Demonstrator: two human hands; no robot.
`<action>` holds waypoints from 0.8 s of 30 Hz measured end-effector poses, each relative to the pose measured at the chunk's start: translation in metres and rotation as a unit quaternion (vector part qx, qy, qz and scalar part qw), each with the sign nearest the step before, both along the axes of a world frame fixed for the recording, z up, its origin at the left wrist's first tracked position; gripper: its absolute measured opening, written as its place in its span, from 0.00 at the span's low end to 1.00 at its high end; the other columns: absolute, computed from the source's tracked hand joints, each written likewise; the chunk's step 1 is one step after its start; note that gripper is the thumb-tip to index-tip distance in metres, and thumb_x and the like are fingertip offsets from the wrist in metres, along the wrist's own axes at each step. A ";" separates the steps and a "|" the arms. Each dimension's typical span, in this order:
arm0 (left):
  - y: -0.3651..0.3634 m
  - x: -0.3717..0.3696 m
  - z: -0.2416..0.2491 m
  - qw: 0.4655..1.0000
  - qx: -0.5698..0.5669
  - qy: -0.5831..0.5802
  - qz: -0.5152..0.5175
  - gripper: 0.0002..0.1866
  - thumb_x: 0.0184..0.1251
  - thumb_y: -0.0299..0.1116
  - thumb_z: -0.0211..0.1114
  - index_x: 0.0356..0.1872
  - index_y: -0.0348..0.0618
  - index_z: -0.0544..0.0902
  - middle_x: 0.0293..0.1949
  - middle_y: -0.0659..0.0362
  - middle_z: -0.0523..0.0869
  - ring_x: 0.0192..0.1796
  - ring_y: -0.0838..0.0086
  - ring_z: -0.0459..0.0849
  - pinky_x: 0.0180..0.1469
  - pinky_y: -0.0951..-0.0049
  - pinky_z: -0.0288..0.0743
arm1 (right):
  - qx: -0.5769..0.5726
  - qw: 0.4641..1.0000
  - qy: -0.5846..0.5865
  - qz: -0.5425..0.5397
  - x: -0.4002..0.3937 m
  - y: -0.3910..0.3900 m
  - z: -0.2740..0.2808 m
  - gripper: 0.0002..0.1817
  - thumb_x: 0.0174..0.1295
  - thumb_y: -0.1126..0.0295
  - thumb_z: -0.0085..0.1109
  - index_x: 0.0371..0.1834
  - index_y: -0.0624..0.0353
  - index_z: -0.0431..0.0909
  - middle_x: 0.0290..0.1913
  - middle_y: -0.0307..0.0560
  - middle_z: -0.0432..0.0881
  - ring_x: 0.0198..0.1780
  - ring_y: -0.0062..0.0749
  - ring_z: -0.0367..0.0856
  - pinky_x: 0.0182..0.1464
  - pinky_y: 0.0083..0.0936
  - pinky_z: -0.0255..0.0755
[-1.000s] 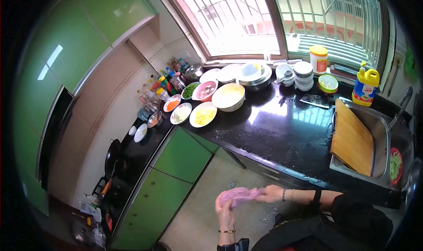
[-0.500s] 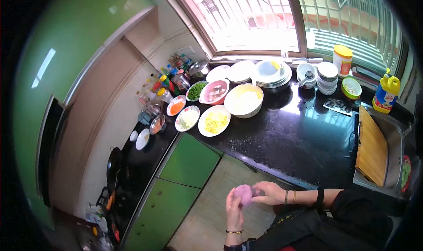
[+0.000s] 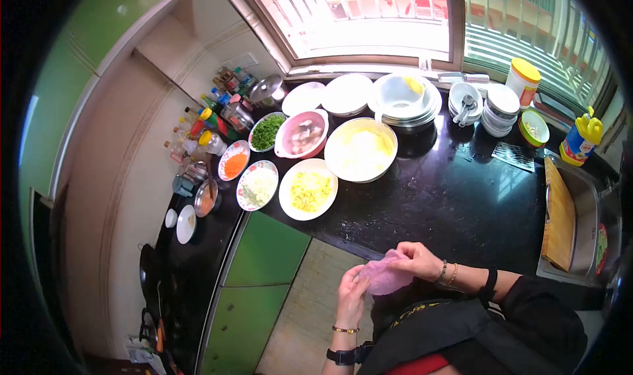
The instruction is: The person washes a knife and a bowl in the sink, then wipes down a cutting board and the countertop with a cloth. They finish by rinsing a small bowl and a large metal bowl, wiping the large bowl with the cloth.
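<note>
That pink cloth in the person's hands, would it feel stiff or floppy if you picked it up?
Probably floppy: the pink cloth bunches and folds between the left hand and right hand rather than holding a flat shape. Likely light for its size, since fingertips alone seem to support it. It looks thin, so it would drape, not roll or tip.

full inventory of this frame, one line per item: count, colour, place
cloth: 1, pink, held between both hands
large bowl: 1, white, counter centre
pink bowl: 1, left of large bowl
plate of yellow dice: 1, white, counter front
greens bowl: 1, left of pink bowl
cutting board: 1, wood, over the sink
yellow bottle: 1, far right
counter: 1, black
left hand: 1, on cloth
right hand: 1, on cloth
</note>
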State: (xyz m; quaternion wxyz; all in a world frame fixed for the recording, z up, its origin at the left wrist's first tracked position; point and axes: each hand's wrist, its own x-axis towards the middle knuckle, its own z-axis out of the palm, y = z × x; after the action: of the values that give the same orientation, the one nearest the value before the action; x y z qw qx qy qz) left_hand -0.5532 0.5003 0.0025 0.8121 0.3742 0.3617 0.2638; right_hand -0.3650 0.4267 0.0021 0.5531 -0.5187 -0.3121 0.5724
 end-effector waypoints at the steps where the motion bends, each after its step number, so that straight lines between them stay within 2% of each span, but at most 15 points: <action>1: 0.009 0.002 -0.001 1.000 -0.001 -0.010 -0.016 0.22 0.59 0.27 0.61 0.53 0.38 0.65 0.48 0.54 0.77 0.49 0.72 0.76 0.53 0.71 0.69 | 0.008 1.000 0.010 -0.023 0.001 0.004 0.005 0.14 0.53 0.69 0.64 0.21 0.54 0.65 0.25 0.27 0.68 0.29 0.09 0.64 0.29 0.13 0.62; 4: 0.038 0.005 0.004 0.998 -0.007 -0.045 -0.037 0.21 0.60 0.23 0.59 0.54 0.35 0.64 0.45 0.54 0.77 0.48 0.74 0.76 0.52 0.75 0.69 | 0.018 0.998 0.029 -0.062 0.000 0.021 0.019 0.13 0.52 0.73 0.64 0.30 0.56 0.65 0.30 0.31 0.71 0.33 0.12 0.68 0.34 0.15 0.67; 6: 0.063 0.002 0.006 0.997 0.006 -0.055 -0.051 0.22 0.61 0.24 0.57 0.56 0.35 0.63 0.47 0.53 0.76 0.49 0.73 0.76 0.52 0.74 0.70 | 0.061 0.990 0.069 -0.106 -0.009 0.040 0.027 0.13 0.52 0.73 0.64 0.32 0.57 0.66 0.34 0.34 0.72 0.35 0.14 0.69 0.39 0.17 0.69; 8: 0.103 -0.006 0.008 0.998 0.027 -0.061 0.000 0.24 0.63 0.25 0.56 0.59 0.35 0.61 0.50 0.51 0.74 0.49 0.71 0.76 0.51 0.72 0.71 | 0.102 0.980 -0.010 -0.173 -0.027 0.080 0.023 0.14 0.51 0.73 0.64 0.36 0.59 0.67 0.38 0.37 0.72 0.38 0.17 0.70 0.43 0.20 0.70; 9: 0.115 -0.014 0.006 0.999 0.047 -0.002 -0.002 0.26 0.63 0.28 0.56 0.60 0.34 0.58 0.51 0.48 0.73 0.50 0.67 0.75 0.52 0.67 0.71 | 0.125 0.979 0.008 -0.163 -0.034 0.094 0.017 0.15 0.52 0.72 0.63 0.39 0.61 0.68 0.40 0.39 0.72 0.41 0.18 0.71 0.45 0.22 0.70; 10: 0.125 -0.027 -0.003 0.999 0.041 -0.004 -0.007 0.26 0.63 0.28 0.56 0.60 0.34 0.58 0.51 0.48 0.73 0.50 0.67 0.75 0.52 0.67 0.71 | 0.132 0.977 -0.112 -0.121 -0.039 0.109 -0.010 0.19 0.50 0.71 0.65 0.44 0.60 0.69 0.43 0.41 0.73 0.44 0.20 0.72 0.45 0.21 0.70; 12: 0.141 -0.056 -0.028 0.996 0.001 0.092 -0.012 0.26 0.63 0.29 0.56 0.60 0.35 0.59 0.51 0.48 0.73 0.50 0.67 0.75 0.50 0.67 0.72 | 0.079 0.960 -0.254 -0.084 -0.059 0.130 -0.014 0.23 0.49 0.66 0.64 0.49 0.57 0.70 0.46 0.43 0.71 0.47 0.29 0.72 0.49 0.27 0.67; 13: 0.143 -0.068 -0.035 0.995 -0.019 0.097 -0.006 0.22 0.64 0.30 0.55 0.57 0.35 0.63 0.47 0.48 0.76 0.45 0.66 0.77 0.46 0.68 0.74 | 0.113 0.903 -0.408 -0.071 -0.068 0.144 -0.029 0.24 0.48 0.63 0.63 0.50 0.55 0.70 0.47 0.43 0.70 0.49 0.33 0.71 0.50 0.31 0.65; 14: 0.146 -0.079 -0.040 0.995 -0.024 0.097 -0.014 0.22 0.64 0.30 0.55 0.57 0.35 0.63 0.47 0.48 0.76 0.45 0.66 0.77 0.46 0.68 0.74 | 0.142 0.821 -0.550 -0.053 -0.077 0.156 -0.045 0.25 0.47 0.60 0.62 0.51 0.53 0.70 0.48 0.43 0.69 0.51 0.37 0.69 0.51 0.34 0.63; 15: 0.148 -0.090 -0.044 0.993 -0.049 0.107 -0.019 0.19 0.64 0.30 0.55 0.54 0.35 0.65 0.45 0.48 0.77 0.43 0.67 0.78 0.44 0.70 0.74 | 0.095 0.776 -0.623 -0.023 -0.087 0.165 -0.046 0.26 0.48 0.56 0.59 0.51 0.51 0.70 0.50 0.42 0.68 0.55 0.37 0.64 0.52 0.39 0.59; 16: 0.151 -0.097 -0.046 0.990 -0.073 0.117 -0.025 0.17 0.64 0.30 0.55 0.52 0.36 0.67 0.42 0.49 0.78 0.41 0.68 0.79 0.43 0.72 0.75 | 0.090 0.733 -0.674 -0.018 -0.094 0.171 -0.050 0.27 0.47 0.57 0.59 0.52 0.50 0.69 0.51 0.42 0.68 0.56 0.34 0.63 0.51 0.39 0.59; 18: 0.156 -0.103 -0.048 0.988 -0.085 0.126 -0.027 0.15 0.64 0.30 0.55 0.49 0.36 0.69 0.40 0.49 0.79 0.38 0.68 0.80 0.41 0.72 0.75 | 0.068 0.707 -0.704 -0.009 -0.100 0.178 -0.055 0.26 0.49 0.58 0.57 0.54 0.52 0.68 0.52 0.42 0.68 0.56 0.34 0.64 0.53 0.37 0.59; 21: 0.165 -0.103 -0.050 0.984 -0.094 0.144 -0.041 0.12 0.64 0.30 0.55 0.46 0.36 0.70 0.37 0.50 0.80 0.35 0.69 0.80 0.40 0.73 0.75 | 0.079 0.713 -0.695 -0.046 -0.096 0.174 -0.061 0.25 0.51 0.60 0.54 0.54 0.54 0.67 0.54 0.43 0.68 0.58 0.35 0.63 0.57 0.35 0.57; 24: 0.173 -0.091 -0.050 0.984 -0.080 0.145 -0.066 0.12 0.64 0.30 0.55 0.46 0.35 0.71 0.36 0.51 0.80 0.34 0.70 0.80 0.39 0.73 0.75 | 0.041 0.714 -0.696 -0.060 -0.081 0.156 -0.058 0.24 0.52 0.62 0.52 0.55 0.54 0.66 0.56 0.46 0.67 0.61 0.36 0.62 0.60 0.34 0.56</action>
State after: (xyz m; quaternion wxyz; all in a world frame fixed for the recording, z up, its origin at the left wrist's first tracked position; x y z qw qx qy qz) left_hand -0.6445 0.6734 -0.0478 0.7938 0.3655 0.4704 0.1225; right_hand -0.4464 0.5826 -0.0562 0.2330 -0.7654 -0.5999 0.0013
